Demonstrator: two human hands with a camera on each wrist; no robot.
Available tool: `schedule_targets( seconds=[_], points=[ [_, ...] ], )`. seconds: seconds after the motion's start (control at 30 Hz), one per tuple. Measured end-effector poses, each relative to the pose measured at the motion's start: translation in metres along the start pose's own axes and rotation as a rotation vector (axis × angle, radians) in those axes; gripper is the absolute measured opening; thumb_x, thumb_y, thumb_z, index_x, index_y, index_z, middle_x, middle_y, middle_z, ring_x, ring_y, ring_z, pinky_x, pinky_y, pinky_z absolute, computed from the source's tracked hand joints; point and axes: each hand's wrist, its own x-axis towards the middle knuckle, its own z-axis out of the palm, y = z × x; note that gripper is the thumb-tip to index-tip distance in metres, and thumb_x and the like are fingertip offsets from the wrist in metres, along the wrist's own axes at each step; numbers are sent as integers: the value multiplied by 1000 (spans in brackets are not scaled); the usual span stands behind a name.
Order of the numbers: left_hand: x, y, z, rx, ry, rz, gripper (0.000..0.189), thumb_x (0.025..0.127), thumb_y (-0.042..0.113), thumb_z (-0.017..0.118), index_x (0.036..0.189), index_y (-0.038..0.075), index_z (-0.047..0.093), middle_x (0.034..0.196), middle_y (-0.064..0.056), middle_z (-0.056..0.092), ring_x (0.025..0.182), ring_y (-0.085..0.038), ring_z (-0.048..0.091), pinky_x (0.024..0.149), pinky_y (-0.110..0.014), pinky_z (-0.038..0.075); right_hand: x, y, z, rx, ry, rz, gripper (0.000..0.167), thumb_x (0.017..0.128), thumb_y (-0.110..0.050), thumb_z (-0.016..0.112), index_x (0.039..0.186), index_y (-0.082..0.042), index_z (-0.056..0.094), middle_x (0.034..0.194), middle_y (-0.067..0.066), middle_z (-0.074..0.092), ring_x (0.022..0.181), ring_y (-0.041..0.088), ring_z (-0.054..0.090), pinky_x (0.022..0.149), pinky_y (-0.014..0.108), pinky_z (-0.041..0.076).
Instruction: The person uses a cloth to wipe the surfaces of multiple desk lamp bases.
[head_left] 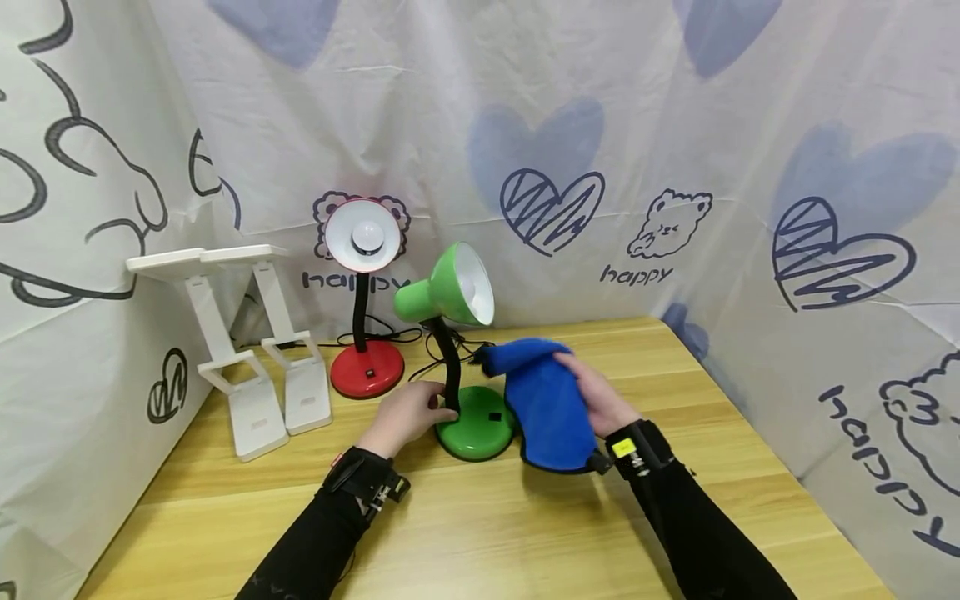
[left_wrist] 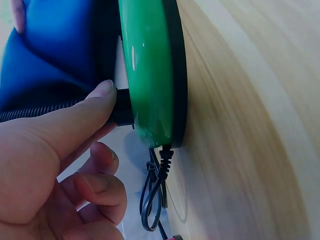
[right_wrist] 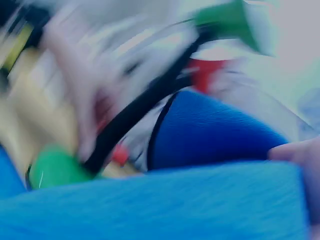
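Observation:
A green desk lamp (head_left: 468, 433) with a black bendable neck stands upright on the wooden table, its shade tipped to the right. My left hand (head_left: 408, 414) pinches the foot of the neck, just above the round base; the thumb lies along it in the left wrist view. To the right of the base, a blue cloth (head_left: 553, 421) with black edging hangs folded over at the top. My right hand (head_left: 600, 398) grips this cloth near its upper right edge, and its lower edge hangs close over the table. Blue fabric (right_wrist: 150, 205) fills the lower right wrist view, which is blurred.
Behind on the left stands a red desk lamp (head_left: 367, 371), its shade facing forward. Two white folding stands (head_left: 258, 417) are side by side at the table's left edge. Black cords (head_left: 408, 335) lie behind the lamps. A printed white curtain (head_left: 435, 125) encloses the table's back and sides.

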Motion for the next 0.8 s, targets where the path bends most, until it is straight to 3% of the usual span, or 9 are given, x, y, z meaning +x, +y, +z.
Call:
schedule_targets(
  seconds=[0.03, 0.1, 0.17, 0.27, 0.33, 0.4, 0.57, 0.8],
  points=[
    [0, 0, 0, 2, 1, 2, 23, 80, 47, 76, 82, 29, 62, 64, 4, 52, 56, -13, 45, 51, -29, 31, -6, -3, -7, 131, -18, -1, 44, 102, -44, 43, 137, -18, 39, 122, -1, 59, 108, 14, 58, 97, 32, 45],
    [0, 0, 0, 2, 4, 10, 23, 80, 46, 76, 82, 28, 62, 64, 4, 52, 56, -13, 45, 51, -29, 31, -17, -7, -20, 291, -15, -48, 46, 103, -43, 40, 143, -22, 32, 128, -4, 55, 114, 13, 55, 101, 31, 41],
    [0, 0, 0, 3, 7, 14, 23, 80, 46, 76, 82, 28, 62, 64, 4, 52, 56, -13, 45, 51, -30, 32, -27, -7, -33, 374, 35, -90, 52, 103, -45, 40, 149, -27, 22, 142, -5, 43, 122, 11, 48, 107, 30, 36],
    [0, 0, 0, 11, 10, 20, 24, 80, 46, 76, 81, 28, 60, 64, 4, 52, 56, -13, 45, 51, -30, 32, -37, 1, -52, 465, 148, -102, 65, 102, -47, 38, 154, -36, 0, 159, -7, 14, 141, 13, 26, 115, 30, 23],
    [0, 1, 1, 21, 12, 26, 24, 81, 46, 76, 80, 28, 60, 64, 5, 52, 57, -12, 45, 51, -29, 32, -42, 8, -64, 524, 213, -96, 67, 102, -48, 37, 153, -39, -7, 162, -12, -2, 147, 12, 11, 118, 29, 16],
    [0, 1, 1, 29, 16, 33, 24, 81, 46, 76, 80, 28, 60, 65, 5, 53, 57, -12, 46, 52, -30, 34, -45, 15, -75, 585, 272, -87, 66, 102, -49, 36, 152, -41, -6, 161, -16, -4, 148, 8, 5, 118, 28, 13],
    [1, 2, 0, 39, 27, 40, 22, 81, 45, 75, 87, 27, 65, 74, 9, 59, 66, -11, 51, 56, -30, 39, -52, 19, -94, 648, 358, -102, 63, 102, -48, 36, 152, -43, -3, 160, -22, 1, 147, 1, 5, 118, 23, 12],
    [0, 6, 0, 35, 25, 47, 21, 83, 41, 75, 95, 25, 68, 87, 9, 65, 78, -9, 58, 65, -31, 45, -63, 22, -107, 663, 400, -134, 62, 101, -50, 37, 151, -44, 1, 159, -23, 2, 147, 1, 6, 118, 23, 10]
  ],
)
